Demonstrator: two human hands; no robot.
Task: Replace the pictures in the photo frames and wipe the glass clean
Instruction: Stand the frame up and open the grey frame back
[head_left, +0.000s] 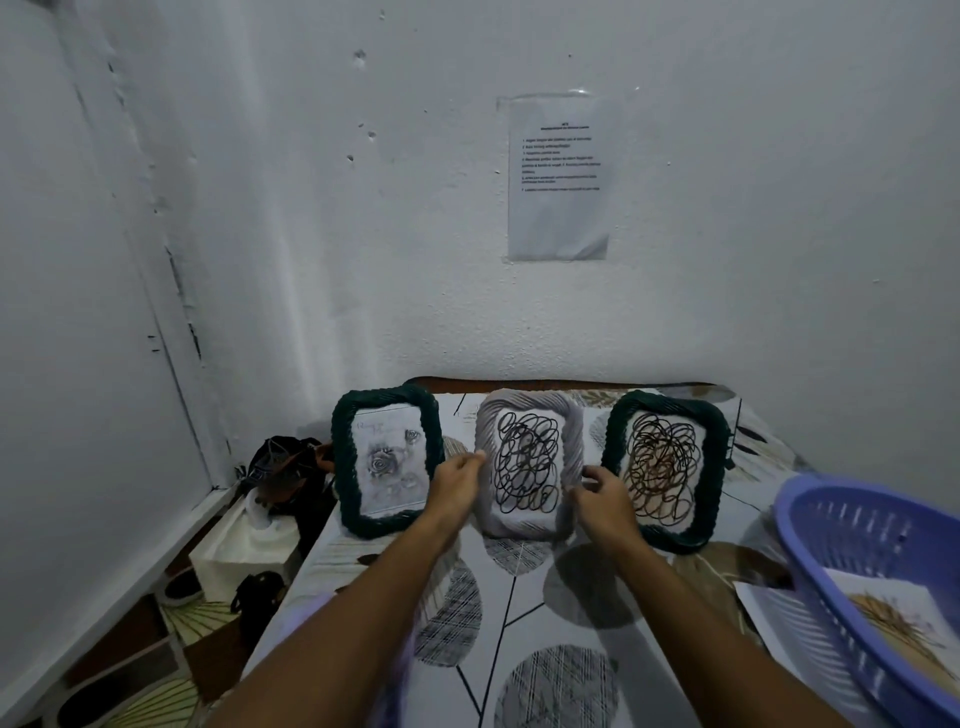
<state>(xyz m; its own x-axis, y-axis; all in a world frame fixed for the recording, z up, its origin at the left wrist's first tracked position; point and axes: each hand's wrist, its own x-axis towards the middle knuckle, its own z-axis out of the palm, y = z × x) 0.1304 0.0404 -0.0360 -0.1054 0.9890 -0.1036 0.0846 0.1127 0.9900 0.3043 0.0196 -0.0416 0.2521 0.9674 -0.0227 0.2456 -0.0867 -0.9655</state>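
Three rope-edged frames stood upright in a row: a green frame holding a rose print, a grey frame and another green one, both holding scribbles.

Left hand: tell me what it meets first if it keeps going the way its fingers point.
The left hand points up and right at the left edge of the grey frame; its fingertips look at or almost on that rim already. Contact cannot be confirmed from this one view.

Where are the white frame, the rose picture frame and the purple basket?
white frame (571, 431): head view, right edge of its twisted border.
rose picture frame (387, 400): head view, top of its green border.
purple basket (810, 499): head view, upper rim.
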